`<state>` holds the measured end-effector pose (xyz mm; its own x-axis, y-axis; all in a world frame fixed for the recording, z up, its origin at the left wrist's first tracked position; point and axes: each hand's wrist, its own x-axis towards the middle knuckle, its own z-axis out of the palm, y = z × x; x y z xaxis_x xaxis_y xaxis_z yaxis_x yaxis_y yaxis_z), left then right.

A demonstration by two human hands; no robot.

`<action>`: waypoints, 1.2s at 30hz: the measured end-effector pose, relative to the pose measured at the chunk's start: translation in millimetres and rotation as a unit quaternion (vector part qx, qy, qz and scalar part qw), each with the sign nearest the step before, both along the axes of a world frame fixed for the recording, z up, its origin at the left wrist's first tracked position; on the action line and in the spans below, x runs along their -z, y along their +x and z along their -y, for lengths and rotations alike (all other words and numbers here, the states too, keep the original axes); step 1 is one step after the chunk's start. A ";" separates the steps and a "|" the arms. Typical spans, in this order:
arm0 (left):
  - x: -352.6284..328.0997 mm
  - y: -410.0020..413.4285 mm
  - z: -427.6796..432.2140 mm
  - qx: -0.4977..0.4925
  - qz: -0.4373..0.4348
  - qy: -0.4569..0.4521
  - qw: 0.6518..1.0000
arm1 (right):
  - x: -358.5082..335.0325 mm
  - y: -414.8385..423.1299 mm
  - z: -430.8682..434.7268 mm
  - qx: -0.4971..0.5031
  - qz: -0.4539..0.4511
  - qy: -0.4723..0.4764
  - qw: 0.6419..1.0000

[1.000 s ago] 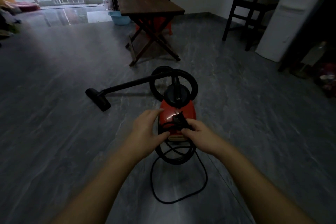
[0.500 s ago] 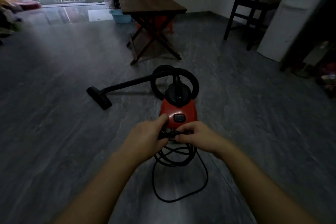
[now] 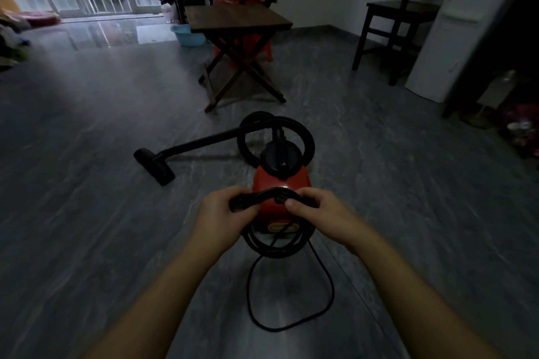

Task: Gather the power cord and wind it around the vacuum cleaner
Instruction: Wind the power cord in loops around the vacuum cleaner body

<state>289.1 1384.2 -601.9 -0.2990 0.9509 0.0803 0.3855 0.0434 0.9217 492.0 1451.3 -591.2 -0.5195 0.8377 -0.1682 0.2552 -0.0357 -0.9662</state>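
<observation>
A red canister vacuum cleaner point(image 3: 281, 181) stands on the grey floor in the middle of the view, its black hose point(image 3: 303, 137) looped above it and its wand ending in a floor head point(image 3: 154, 165) at the left. Coils of the black power cord point(image 3: 262, 197) are bunched over the vacuum's near end. My left hand point(image 3: 224, 213) grips the bundle's left side and my right hand point(image 3: 315, 210) grips its right side. Below my hands the coils hang down, and one loose loop point(image 3: 291, 326) lies on the floor.
A dark folding wooden table point(image 3: 237, 20) stands behind the vacuum, with a blue basin point(image 3: 188, 36) beyond it. A dark chair point(image 3: 399, 9) and a white appliance point(image 3: 466, 23) are at the right. Glass doors fill the far left.
Both hands have lifted the cord bundle from low at the vacuum's near end up over its top. The coil now hangs between them.
</observation>
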 end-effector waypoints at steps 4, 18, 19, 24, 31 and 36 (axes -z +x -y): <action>-0.7 -1.3 -2.7 -0.029 0.033 -0.017 0.999 | 1.7 -0.2 1.0 -0.003 -0.009 -0.019 1.000; 10.5 -0.5 -7.0 -0.077 0.030 -0.044 0.996 | 10.8 -5.6 -3.5 0.015 -0.027 0.008 0.999; 11.0 -0.4 -6.8 -0.064 0.023 -0.055 0.996 | 11.8 -5.7 -3.6 0.015 -0.026 0.016 0.999; 11.1 -0.2 -4.4 -0.004 -0.118 -0.077 0.990 | 17.4 -4.4 -7.4 0.019 -0.017 0.011 1.000; 2.6 -1.6 1.0 0.056 -0.271 -0.002 0.961 | 22.7 -3.1 -8.7 -0.014 0.028 0.022 0.999; -2.2 1.9 6.5 0.137 -0.277 -0.046 0.950 | 24.3 -9.0 -2.6 -0.060 0.055 0.053 0.995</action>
<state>291.0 1377.7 -599.7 0.0239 0.9975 0.0666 0.8186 -0.0578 0.5715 483.0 1453.9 -615.5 -0.6003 0.7866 -0.1445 0.3564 0.1013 -0.9288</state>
